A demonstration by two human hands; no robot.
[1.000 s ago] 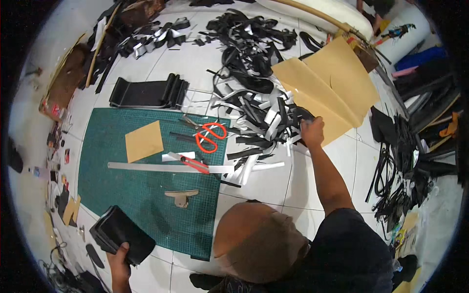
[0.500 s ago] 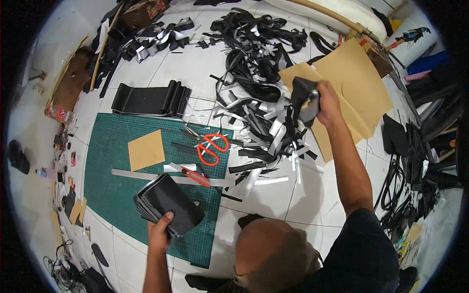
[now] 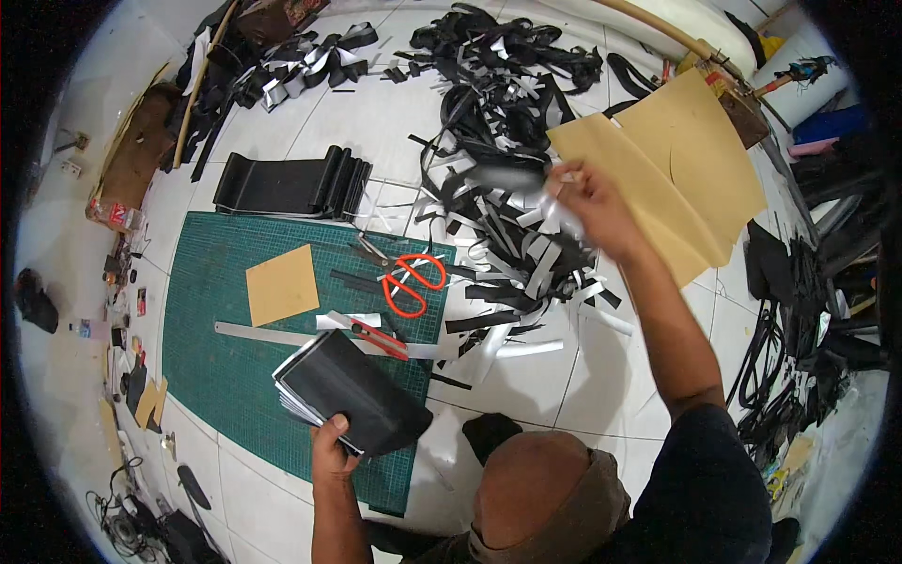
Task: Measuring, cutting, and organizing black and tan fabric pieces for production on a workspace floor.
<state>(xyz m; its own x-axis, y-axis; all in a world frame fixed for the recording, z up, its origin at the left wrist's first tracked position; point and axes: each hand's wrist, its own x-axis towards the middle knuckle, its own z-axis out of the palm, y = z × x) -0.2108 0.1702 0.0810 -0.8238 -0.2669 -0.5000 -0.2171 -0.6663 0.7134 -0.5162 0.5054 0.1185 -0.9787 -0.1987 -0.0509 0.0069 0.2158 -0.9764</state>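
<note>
My left hand [image 3: 334,449] grips a thick stack of black sheets [image 3: 355,390] with pale edges, thumb on top, above the front of the green cutting mat [image 3: 216,367]. My right hand [image 3: 590,205] is raised over the heap of black and silver strips [image 3: 512,240], beside the brown paper. Just left of its fingers is a motion-blurred dark strip [image 3: 507,179]; whether the fingers still touch it is unclear. On the mat lie orange-handled scissors [image 3: 413,285], a red cutter [image 3: 381,340], a steel ruler [image 3: 272,335] and a tan square card [image 3: 280,285].
Folded black material [image 3: 282,185] lies behind the mat. A large brown paper sheet [image 3: 695,179] is spread at the right. Black cords and scraps [image 3: 766,357] line the right side. Small items and a plastic bottle [image 3: 86,329] lie along the left wall.
My right hand has swung left from the brown paper toward the scrap heap, the dark strip now left of its fingers. My left hand and the stack have shifted right and slightly nearer me.
</note>
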